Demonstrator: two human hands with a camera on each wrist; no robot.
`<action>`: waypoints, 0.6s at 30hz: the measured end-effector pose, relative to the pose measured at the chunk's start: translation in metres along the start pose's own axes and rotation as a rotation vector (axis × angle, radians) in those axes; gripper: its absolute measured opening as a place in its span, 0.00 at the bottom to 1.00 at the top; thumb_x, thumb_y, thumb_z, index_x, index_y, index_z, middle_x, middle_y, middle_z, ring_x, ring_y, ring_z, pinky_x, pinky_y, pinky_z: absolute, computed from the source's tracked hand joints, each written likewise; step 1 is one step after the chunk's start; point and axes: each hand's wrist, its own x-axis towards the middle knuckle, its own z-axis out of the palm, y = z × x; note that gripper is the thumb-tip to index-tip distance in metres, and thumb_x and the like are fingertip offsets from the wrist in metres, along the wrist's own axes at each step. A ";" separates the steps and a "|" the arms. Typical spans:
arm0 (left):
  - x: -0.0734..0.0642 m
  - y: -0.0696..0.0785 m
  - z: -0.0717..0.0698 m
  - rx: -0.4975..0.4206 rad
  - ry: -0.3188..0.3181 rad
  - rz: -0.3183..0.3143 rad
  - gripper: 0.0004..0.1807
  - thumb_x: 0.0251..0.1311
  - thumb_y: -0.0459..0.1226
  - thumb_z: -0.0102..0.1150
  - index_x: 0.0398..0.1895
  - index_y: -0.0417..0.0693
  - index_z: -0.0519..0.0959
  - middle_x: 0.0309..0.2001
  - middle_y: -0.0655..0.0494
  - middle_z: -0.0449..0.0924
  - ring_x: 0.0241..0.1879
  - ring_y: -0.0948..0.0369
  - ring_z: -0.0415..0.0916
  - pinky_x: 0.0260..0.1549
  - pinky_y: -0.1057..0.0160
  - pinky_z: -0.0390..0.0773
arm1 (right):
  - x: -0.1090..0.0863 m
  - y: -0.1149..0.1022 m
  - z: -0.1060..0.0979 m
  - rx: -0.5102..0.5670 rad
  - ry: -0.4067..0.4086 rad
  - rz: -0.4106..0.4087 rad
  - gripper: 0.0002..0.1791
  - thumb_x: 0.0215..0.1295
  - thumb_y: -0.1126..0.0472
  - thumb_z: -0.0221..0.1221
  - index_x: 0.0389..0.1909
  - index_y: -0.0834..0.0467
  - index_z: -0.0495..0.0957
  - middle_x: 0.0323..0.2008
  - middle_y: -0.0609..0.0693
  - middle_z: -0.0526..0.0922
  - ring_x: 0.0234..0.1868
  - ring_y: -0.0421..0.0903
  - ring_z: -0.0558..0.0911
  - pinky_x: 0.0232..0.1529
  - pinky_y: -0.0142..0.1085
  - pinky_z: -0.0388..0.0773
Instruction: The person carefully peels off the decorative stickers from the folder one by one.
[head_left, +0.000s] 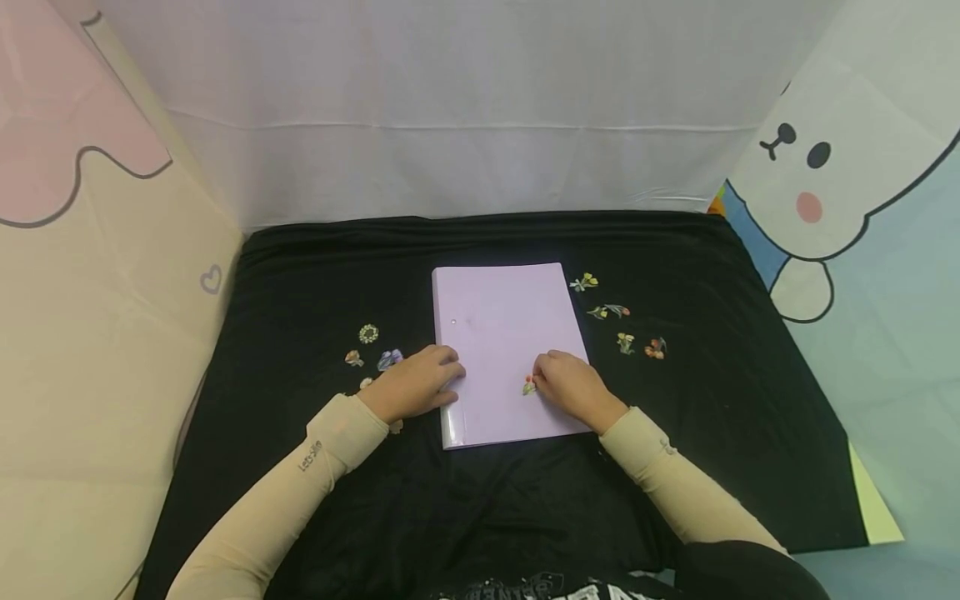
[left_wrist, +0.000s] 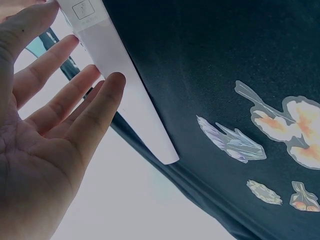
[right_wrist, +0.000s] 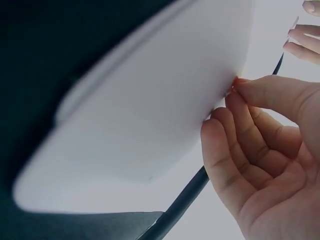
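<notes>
A pale lilac binder (head_left: 502, 317) lies closed on the black cloth, its spine toward the left. My left hand (head_left: 420, 383) rests at the spine with fairly straight fingers touching the binder's edge; the left wrist view shows the spine (left_wrist: 125, 80) beside the fingertips. On the binder's cover, my right hand (head_left: 573, 387) pinches a small flower sticker (head_left: 528, 386) with red and green parts between thumb and forefinger. In the right wrist view only a red bit of the sticker (right_wrist: 237, 81) shows at the fingertips; the fingers hide whatever else of it there is.
Left of the binder lie several flower stickers, among them a purple one (head_left: 390, 359) and a round wreath (head_left: 368, 333). On the right are more, including a yellow one (head_left: 626, 342) and an orange-red one (head_left: 656, 348). A pale curtain (head_left: 480, 167) hangs behind the black cloth (head_left: 315, 275).
</notes>
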 end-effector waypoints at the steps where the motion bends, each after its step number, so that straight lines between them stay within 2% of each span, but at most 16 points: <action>1: 0.000 0.000 0.000 0.002 -0.002 0.000 0.16 0.59 0.38 0.71 0.49 0.41 0.83 0.51 0.44 0.79 0.50 0.51 0.77 0.52 0.57 0.77 | 0.000 0.000 0.000 -0.004 -0.007 0.000 0.02 0.63 0.66 0.65 0.32 0.62 0.82 0.27 0.51 0.80 0.29 0.47 0.79 0.33 0.43 0.79; 9: 0.000 0.000 -0.002 0.008 0.009 0.007 0.16 0.58 0.38 0.72 0.48 0.40 0.83 0.50 0.44 0.79 0.49 0.51 0.77 0.52 0.57 0.78 | 0.008 0.000 -0.001 -0.056 -0.093 0.001 0.06 0.67 0.66 0.59 0.30 0.64 0.77 0.24 0.53 0.76 0.27 0.49 0.76 0.33 0.44 0.77; 15: 0.001 -0.001 -0.002 0.010 -0.010 0.001 0.16 0.59 0.38 0.71 0.48 0.41 0.83 0.50 0.45 0.79 0.50 0.51 0.77 0.52 0.57 0.77 | 0.010 0.004 0.002 -0.043 -0.076 -0.047 0.09 0.65 0.66 0.58 0.25 0.64 0.73 0.19 0.51 0.70 0.23 0.48 0.71 0.29 0.44 0.74; 18: 0.002 0.000 -0.003 0.005 -0.017 0.001 0.16 0.59 0.38 0.71 0.48 0.41 0.83 0.50 0.44 0.79 0.50 0.51 0.77 0.52 0.57 0.78 | 0.009 0.008 0.000 0.011 -0.073 -0.025 0.10 0.66 0.65 0.57 0.25 0.64 0.72 0.20 0.51 0.69 0.23 0.47 0.70 0.28 0.44 0.74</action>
